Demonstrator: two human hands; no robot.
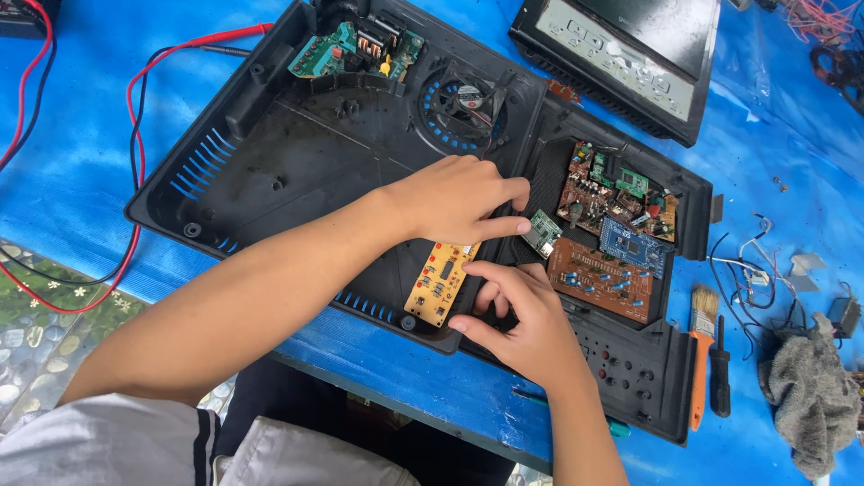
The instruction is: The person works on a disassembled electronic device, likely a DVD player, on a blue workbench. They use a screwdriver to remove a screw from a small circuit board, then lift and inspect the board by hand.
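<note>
red lead: a wire (135,90) looping over the blue counter (63,171), far left
shell: black plastic housing (297,153) lying open, lots of bare room in its left half
yellow board: narrow strip (438,282), long axis running near edge up to centre, tilted a bit right
left hand: (459,200) fingers curled together, resting at the strip's top end
right hand: (522,319) fingertips pinching beside the strip's lower end
brush: orange-handled one (701,351) near the right edge
</note>
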